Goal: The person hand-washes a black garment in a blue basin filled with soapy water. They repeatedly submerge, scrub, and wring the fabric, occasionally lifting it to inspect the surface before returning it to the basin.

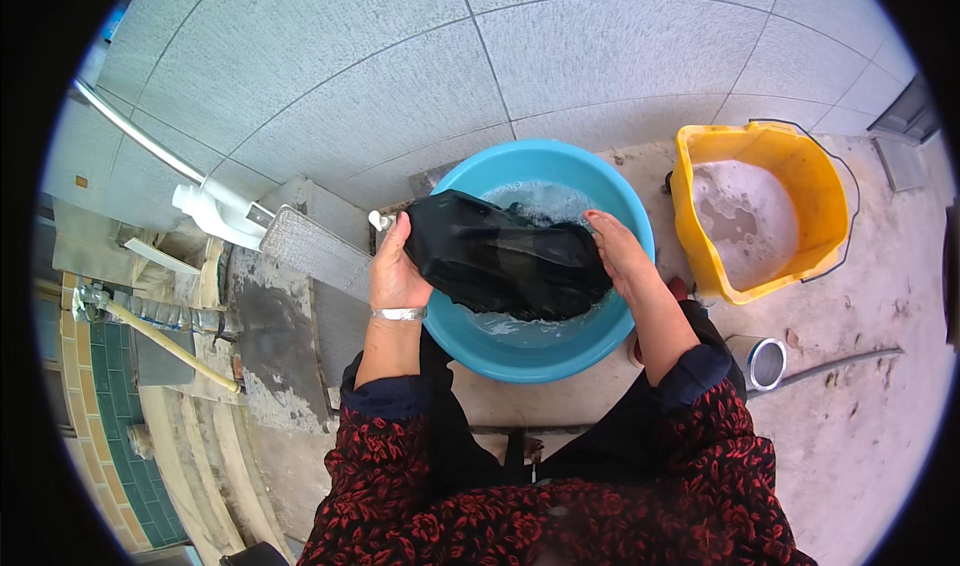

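Note:
A wet black cloth, bunched and dripping-dark, is held over a round blue plastic basin. My left hand grips its left end, thumb on top and the fingers hidden beneath. At the right end, my right hand holds the cloth from the side, its fingers fairly straight and partly hidden. Soapy water with white foam shows in the basin behind the cloth, and more water is visible in front of it.
On the right stands a yellow bucket of foamy water, with a metal cylinder and grey hose nearer me. At left are a white plastic bottle, a ribbed grey board and a tap. A tiled wall rises behind.

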`<state>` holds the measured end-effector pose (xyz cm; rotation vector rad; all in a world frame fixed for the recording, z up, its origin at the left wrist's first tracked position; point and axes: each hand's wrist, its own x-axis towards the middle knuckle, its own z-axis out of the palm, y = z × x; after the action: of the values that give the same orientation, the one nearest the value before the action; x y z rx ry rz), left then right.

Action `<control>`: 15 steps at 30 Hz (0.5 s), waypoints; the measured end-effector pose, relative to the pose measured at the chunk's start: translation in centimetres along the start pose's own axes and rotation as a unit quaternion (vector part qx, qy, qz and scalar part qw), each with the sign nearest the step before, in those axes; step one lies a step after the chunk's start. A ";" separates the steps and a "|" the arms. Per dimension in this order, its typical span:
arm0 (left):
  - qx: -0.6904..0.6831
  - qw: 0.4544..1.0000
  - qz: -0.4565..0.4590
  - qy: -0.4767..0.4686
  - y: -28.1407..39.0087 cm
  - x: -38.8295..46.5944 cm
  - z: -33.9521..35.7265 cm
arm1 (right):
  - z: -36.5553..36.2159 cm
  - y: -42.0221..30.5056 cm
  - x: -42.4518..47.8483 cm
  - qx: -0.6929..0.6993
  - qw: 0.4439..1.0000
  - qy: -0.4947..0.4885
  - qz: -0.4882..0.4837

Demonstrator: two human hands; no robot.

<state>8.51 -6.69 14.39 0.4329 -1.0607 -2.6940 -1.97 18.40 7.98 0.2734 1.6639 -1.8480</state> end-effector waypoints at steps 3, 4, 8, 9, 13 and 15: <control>0.009 0.997 0.037 -0.073 2.4 -1.9 5.3 | -0.1 -0.3 -0.1 0.041 0.998 -0.039 0.021; 0.008 0.994 0.049 -0.098 2.6 -2.4 6.9 | -0.2 0.1 0.4 0.075 0.995 -0.065 0.027; 0.011 0.992 0.010 -0.124 0.6 -2.5 9.3 | 2.2 -1.4 -2.8 0.204 0.961 -0.157 0.098; 0.055 0.995 0.017 -0.086 -1.7 -2.3 9.2 | 2.7 -1.3 -2.9 0.232 0.954 -0.158 0.101; 0.570 0.784 0.210 -0.130 -11.6 -5.2 11.3 | 3.5 0.8 -2.3 0.303 0.927 -0.198 0.100; 0.640 0.635 0.418 -0.113 -14.8 -4.0 9.9 | 3.2 5.0 -0.7 0.371 0.909 -0.183 0.049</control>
<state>7.52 11.40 11.87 -0.2428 -2.3376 -0.8486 2.19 15.50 4.85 0.2885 0.6380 -2.2165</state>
